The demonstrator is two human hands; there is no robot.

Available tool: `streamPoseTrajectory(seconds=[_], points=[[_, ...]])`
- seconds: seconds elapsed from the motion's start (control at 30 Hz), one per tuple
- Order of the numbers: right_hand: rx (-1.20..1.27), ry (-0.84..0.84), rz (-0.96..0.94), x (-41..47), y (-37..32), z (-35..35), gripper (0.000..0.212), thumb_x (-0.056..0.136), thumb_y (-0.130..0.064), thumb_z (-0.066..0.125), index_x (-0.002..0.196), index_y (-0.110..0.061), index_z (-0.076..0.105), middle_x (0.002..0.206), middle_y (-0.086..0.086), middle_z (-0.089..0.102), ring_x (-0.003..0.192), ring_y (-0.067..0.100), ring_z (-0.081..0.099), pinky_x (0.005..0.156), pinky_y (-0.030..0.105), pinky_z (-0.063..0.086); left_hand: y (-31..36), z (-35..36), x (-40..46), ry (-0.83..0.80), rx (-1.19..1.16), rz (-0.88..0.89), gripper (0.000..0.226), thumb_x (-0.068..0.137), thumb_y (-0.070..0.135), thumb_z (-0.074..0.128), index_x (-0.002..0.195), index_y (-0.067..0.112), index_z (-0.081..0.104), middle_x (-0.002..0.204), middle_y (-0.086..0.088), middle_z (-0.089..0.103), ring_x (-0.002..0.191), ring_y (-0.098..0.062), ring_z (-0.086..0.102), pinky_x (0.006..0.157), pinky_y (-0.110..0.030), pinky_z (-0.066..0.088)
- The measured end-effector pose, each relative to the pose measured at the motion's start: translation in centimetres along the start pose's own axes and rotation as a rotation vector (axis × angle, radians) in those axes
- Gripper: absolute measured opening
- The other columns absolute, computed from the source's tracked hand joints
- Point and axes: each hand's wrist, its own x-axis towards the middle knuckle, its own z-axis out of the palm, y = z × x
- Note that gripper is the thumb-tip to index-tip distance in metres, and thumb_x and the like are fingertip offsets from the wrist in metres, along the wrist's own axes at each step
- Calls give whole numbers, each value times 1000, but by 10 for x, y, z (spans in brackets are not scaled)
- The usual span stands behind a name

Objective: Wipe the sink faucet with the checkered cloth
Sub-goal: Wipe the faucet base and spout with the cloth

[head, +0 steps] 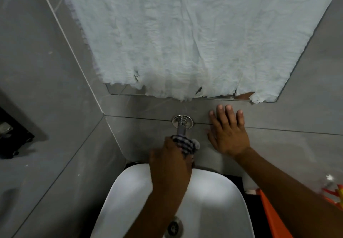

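Above the white sink basin (219, 197), our left hand (169, 160) closes on the checkered cloth (184, 144), wrapped around the wall-mounted chrome faucet (181, 126), while just right of the faucet our right hand (229, 132) rests flat and empty, fingers spread, on the grey tiled wall (287, 119).

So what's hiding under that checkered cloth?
The faucet. Its shiny pipe comes out of the wall and goes under the checkered cloth, which the left hand grips around it. The spout end is covered, so it can't be seen. The right hand rests flat on the wall.
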Motion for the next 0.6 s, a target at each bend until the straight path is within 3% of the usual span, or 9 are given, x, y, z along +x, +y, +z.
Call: streamPoseTrajectory(seconds=[0.1, 0.17, 0.2, 0.3, 0.37, 0.4, 0.5, 0.57, 0.6], points=[[-13, -4, 5, 1, 0, -1, 77, 90, -48, 54, 153, -15, 24, 167, 10, -7, 154, 29, -10, 122, 51, -3, -27, 9, -32, -95, -16, -42, 77, 92, 58, 47, 154, 20, 21, 153, 7, 45, 142, -9, 40, 126, -44, -2], [-19, 9, 2, 1, 0, 0, 77, 90, -48, 55, 153, -14, 24, 167, 10, -8, 154, 28, -10, 122, 51, -3, -30, 9, -34, -80, -12, -51, 76, 92, 56, 49, 153, 21, 23, 155, 8, 43, 145, -9, 35, 123, -46, -11], [-20, 18, 5, 1, 1, 0, 77, 90, -48, 55, 152, -14, 25, 167, 11, -5, 154, 28, -10, 122, 51, -3, -26, 7, -28, -45, -48, -31, 69, 91, 56, 52, 147, 22, 33, 148, 8, 51, 141, -10, 42, 125, -51, -8], [-9, 27, 16, 3, 0, 1, 76, 89, -47, 55, 151, -13, 27, 161, 16, 15, 154, 28, -10, 122, 51, -3, -1, -9, 9, 6, -65, 3, 43, 90, 55, 55, 119, 24, 56, 113, 7, 71, 112, -16, 66, 120, -57, 22], [-4, 30, 16, 4, -1, 0, 74, 89, -47, 56, 150, -12, 32, 159, 16, 21, 154, 28, -10, 122, 51, -3, 17, -16, 47, -61, -60, -17, 43, 91, 56, 52, 117, 24, 63, 115, 1, 72, 114, -23, 65, 117, -57, 27], [-3, 31, 16, 3, -1, -1, 73, 90, -47, 56, 150, -12, 34, 162, 15, 14, 154, 28, -10, 122, 50, -3, 23, -19, 66, -128, -127, -21, 41, 91, 54, 54, 115, 25, 67, 119, -2, 72, 115, -25, 64, 117, -56, 30], [-7, 24, 14, 3, -1, -3, 75, 90, -48, 54, 151, -13, 27, 167, 8, -13, 153, 27, -12, 122, 50, -6, 25, -31, 103, -350, -568, -103, 27, 85, 33, 73, 101, 12, 75, 110, -12, 76, 91, -25, 73, 90, -42, 58], [-6, 6, 18, 4, -1, -3, 78, 91, -48, 52, 153, -13, 21, 166, 6, -17, 153, 27, -15, 122, 50, -8, 7, -31, 106, -544, -893, -243, 29, 80, 31, 78, 99, 10, 76, 103, -13, 78, 78, -25, 75, 72, -41, 62], [-3, -5, 21, 3, -1, -3, 79, 91, -48, 52, 154, -14, 18, 166, 6, -19, 153, 27, -17, 122, 50, -10, -5, -26, 101, -652, -1060, -315, 37, 78, 36, 78, 106, 11, 76, 105, -11, 78, 84, -25, 75, 76, -45, 60]])
